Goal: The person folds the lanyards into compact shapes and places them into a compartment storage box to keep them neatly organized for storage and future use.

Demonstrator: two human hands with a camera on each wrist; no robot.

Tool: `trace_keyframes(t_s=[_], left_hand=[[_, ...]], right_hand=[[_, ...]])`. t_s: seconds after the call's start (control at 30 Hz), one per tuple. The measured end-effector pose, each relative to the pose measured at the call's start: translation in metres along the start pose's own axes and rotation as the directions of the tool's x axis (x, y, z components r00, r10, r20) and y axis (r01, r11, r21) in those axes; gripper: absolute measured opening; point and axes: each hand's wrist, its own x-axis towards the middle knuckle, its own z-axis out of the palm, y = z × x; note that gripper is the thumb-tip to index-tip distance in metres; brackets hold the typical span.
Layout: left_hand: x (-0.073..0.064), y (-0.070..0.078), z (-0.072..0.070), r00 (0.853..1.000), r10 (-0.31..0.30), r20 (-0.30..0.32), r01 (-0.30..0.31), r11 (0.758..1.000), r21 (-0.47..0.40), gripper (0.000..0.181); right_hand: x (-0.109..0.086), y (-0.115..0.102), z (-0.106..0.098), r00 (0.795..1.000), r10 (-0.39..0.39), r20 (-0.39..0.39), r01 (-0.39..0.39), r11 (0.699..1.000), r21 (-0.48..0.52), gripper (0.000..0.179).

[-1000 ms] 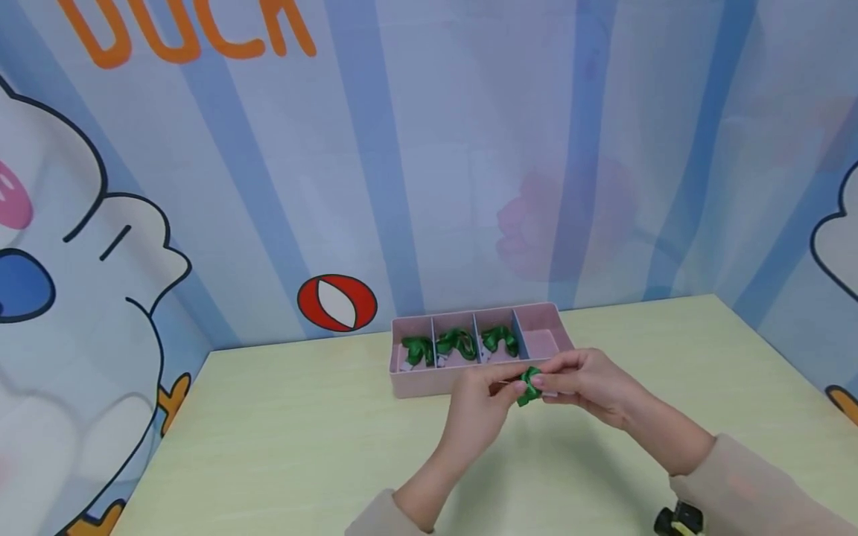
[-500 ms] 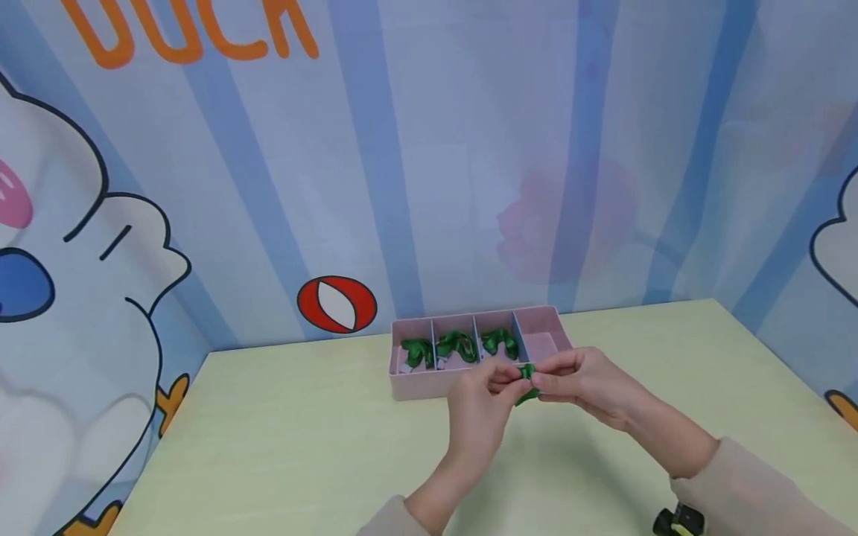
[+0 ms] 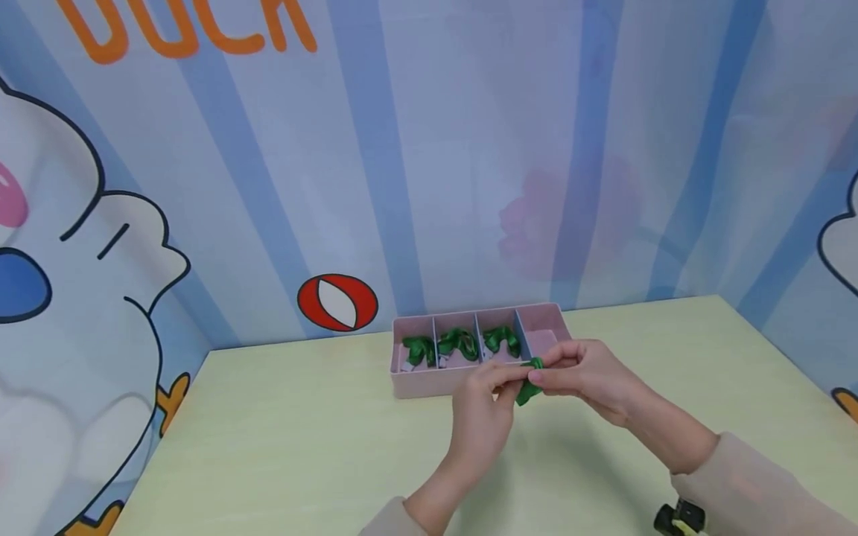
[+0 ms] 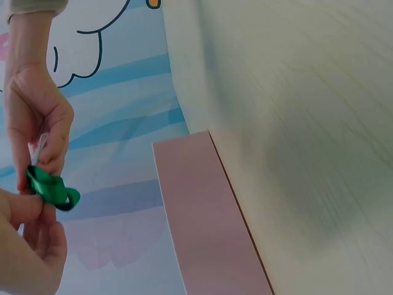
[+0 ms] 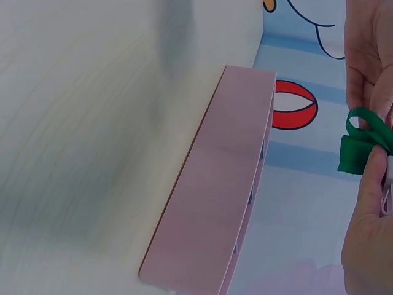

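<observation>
In the head view a small piece of shiny green ribbon (image 3: 528,392) is held up in front of the pink box. My left hand (image 3: 481,417) pinches it from the left between thumb and index finger, while the right hand (image 3: 596,380) pinches its upper end from the right. Both wrist views show it too: the ribbon (image 5: 357,153) has a loop standing up and a flat tail, and a white piece (image 5: 389,175) lies against it by the right fingers. What that white piece is, I cannot tell. The fingers hide part of the ribbon.
Behind the hands stands a pink divided box (image 3: 429,384); three of its compartments each hold a green ribbon piece (image 3: 459,344) with a small whitish bit. A pale table (image 3: 302,439) lies under it, against a printed backdrop (image 3: 456,149). A black object (image 3: 678,517) is beneath the right sleeve.
The ribbon has turned and been reshaped between the fingers, its tail now hanging lower left. My left index finger has straightened along it, and the right hand has risen slightly.
</observation>
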Motion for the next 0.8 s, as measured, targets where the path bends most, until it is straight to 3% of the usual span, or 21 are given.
trace_keyframes(t_s=[0.17, 0.3, 0.4, 0.53, 0.6, 0.67, 0.8], left_hand=[[0.001, -0.004, -0.007, 0.989, -0.079, 0.123, 0.08, 0.997, -0.011, 0.019], [0.002, -0.009, -0.012, 0.962, -0.152, 0.227, 0.182, 0.976, -0.116, 0.026], [0.003, -0.014, -0.015, 0.926, -0.246, 0.285, 0.324, 0.907, -0.268, 0.035], [0.005, -0.017, -0.019, 0.871, -0.321, 0.372, 0.472, 0.756, -0.454, 0.048], [0.006, -0.018, -0.02, 0.848, -0.328, 0.417, 0.513, 0.708, -0.486, 0.054], [0.006, -0.018, -0.019, 0.837, -0.323, 0.442, 0.531, 0.68, -0.507, 0.058], [0.006, -0.017, -0.015, 0.851, -0.312, 0.421, 0.508, 0.689, -0.516, 0.056]], right_hand=[[0.0, 0.002, -0.004, 0.999, -0.002, 0.04, -0.001, 0.997, 0.072, 0.004], [0.001, 0.003, -0.007, 0.999, -0.008, 0.05, 0.002, 0.993, 0.115, 0.009], [0.001, 0.002, -0.008, 0.998, -0.002, 0.057, -0.007, 0.99, 0.144, 0.009], [0.002, 0.001, -0.01, 0.996, -0.016, 0.083, 0.002, 0.986, 0.168, 0.01], [0.002, 0.001, -0.011, 0.994, -0.034, 0.1, 0.016, 0.984, 0.176, 0.011], [0.002, 0.002, -0.012, 0.992, -0.047, 0.118, 0.024, 0.981, 0.191, 0.012], [0.002, 0.004, -0.013, 0.989, -0.053, 0.14, 0.02, 0.974, 0.226, 0.013]])
